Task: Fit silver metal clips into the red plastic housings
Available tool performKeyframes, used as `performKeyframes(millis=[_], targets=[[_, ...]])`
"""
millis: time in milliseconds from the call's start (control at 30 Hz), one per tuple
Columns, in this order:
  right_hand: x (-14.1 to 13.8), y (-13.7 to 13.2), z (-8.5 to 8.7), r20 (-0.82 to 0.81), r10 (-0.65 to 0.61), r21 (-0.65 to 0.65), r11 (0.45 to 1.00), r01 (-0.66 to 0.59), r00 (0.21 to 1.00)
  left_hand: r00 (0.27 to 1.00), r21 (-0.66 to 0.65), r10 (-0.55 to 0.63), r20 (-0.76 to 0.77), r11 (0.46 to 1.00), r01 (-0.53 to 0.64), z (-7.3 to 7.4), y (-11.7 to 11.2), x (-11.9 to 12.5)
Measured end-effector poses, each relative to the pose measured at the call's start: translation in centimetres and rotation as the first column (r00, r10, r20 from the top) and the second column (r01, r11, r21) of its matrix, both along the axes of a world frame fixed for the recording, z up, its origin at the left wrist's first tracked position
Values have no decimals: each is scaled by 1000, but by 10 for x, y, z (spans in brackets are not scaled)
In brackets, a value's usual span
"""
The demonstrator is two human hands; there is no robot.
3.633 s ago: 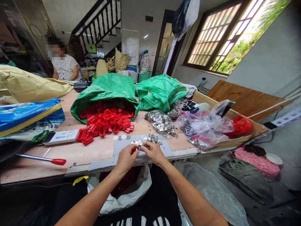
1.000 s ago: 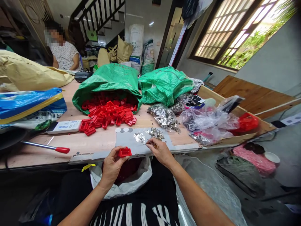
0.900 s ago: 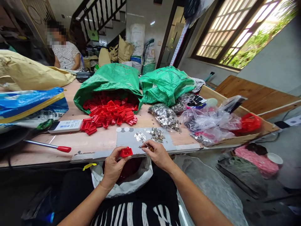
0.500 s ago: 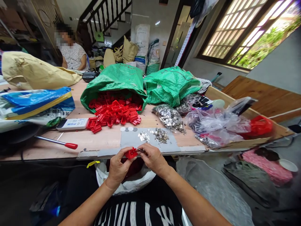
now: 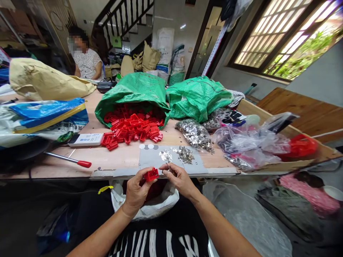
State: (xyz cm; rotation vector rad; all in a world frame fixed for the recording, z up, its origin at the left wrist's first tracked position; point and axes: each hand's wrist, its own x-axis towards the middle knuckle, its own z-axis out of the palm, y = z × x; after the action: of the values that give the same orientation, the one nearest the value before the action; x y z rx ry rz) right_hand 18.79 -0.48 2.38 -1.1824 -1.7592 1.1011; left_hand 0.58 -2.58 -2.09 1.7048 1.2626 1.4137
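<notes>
My left hand [image 5: 138, 189] is closed on a small red plastic piece [image 5: 151, 174] just in front of the table edge. My right hand [image 5: 179, 178] is pinched beside it, its fingertips close to the piece; what they grip is too small to make out. Just beyond my hands a grey sheet [image 5: 150, 157] carries small heaps of shiny metal bits [image 5: 182, 154]. Further back, many red plastic pieces [image 5: 131, 130] spill from a green sack [image 5: 134, 91].
A second green sack [image 5: 197, 96], a bag of metal bits [image 5: 194, 132] and clear plastic bags [image 5: 249, 142] lie to the right. A white remote [image 5: 85, 140], a red-handled tool [image 5: 69, 160] and a blue sack [image 5: 40, 117] lie left. A white bag [image 5: 147, 207] hangs under the table. Another person [image 5: 87, 62] sits at the far end.
My right hand came back from the metal bits on the grey sheet to the red piece in my left hand. The view has shifted slightly left.
</notes>
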Motion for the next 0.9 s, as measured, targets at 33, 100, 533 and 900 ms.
performKeyframes(millis=[33,100,533,900], targets=[[1,1,-1,-13,-22,-17,1000,22,1000,1000,7,-2,-4,1000,2,1,0,0],[1,2,-1,-18,-27,-43,999,26,999,1000,24,-11,-15,1000,12,2,-1,0],[-10,-1,-23,-290,58,-293,945,-146,955,986,42,-127,-108,990,132,6,-11,0],[-7,-12,-25,-470,17,-490,827,-276,883,977,-98,-201,70,973,207,0,-10,-4]])
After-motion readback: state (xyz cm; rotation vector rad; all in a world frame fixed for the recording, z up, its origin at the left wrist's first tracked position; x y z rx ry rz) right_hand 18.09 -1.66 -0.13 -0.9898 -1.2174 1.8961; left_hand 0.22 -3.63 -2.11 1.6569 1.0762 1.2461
